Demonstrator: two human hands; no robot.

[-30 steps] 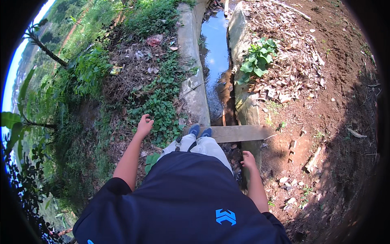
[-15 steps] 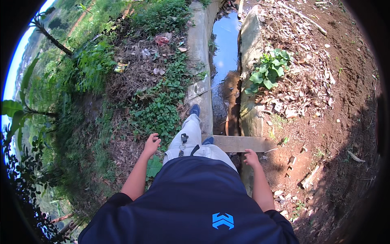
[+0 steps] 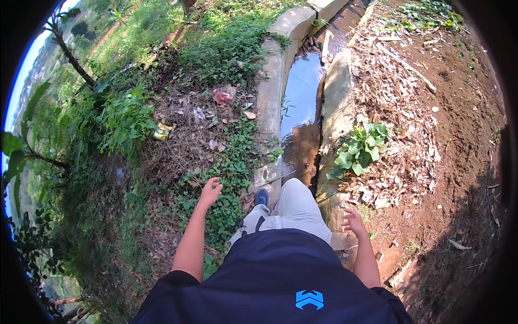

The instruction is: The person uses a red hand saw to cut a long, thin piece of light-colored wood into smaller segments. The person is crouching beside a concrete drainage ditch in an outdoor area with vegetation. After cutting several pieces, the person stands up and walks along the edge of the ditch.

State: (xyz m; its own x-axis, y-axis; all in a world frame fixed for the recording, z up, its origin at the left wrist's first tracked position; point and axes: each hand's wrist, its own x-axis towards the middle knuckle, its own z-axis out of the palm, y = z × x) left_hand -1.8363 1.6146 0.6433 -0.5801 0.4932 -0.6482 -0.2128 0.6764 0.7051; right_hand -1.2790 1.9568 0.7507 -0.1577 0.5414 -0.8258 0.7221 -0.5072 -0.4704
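My left hand (image 3: 211,193) hangs out to the side over low green plants, its fingers loosely bent and apart, with nothing in it. On the other side my right hand (image 3: 354,222) is held out above the ditch's right edge, fingers spread and slightly bent, also holding nothing. Between them are my light trousers (image 3: 300,208), one knee raised forward. My dark blue shoe (image 3: 261,197) stands on the left concrete wall (image 3: 268,113) of the ditch; the other foot is mostly hidden.
Water (image 3: 302,89) lies in the narrow ditch, bounded on the right by another concrete wall (image 3: 335,102). A plank (image 3: 343,241) shows beside my right thigh. Dry leaves, a leafy plant (image 3: 359,149) and bare soil (image 3: 458,151) lie right. Left are weeds and a red plastic scrap (image 3: 223,95).
I have stepped forward along the left wall, and the ditch and plants have shifted down the picture. One knee has come up; the plank is now mostly hidden. Both hands stay apart.
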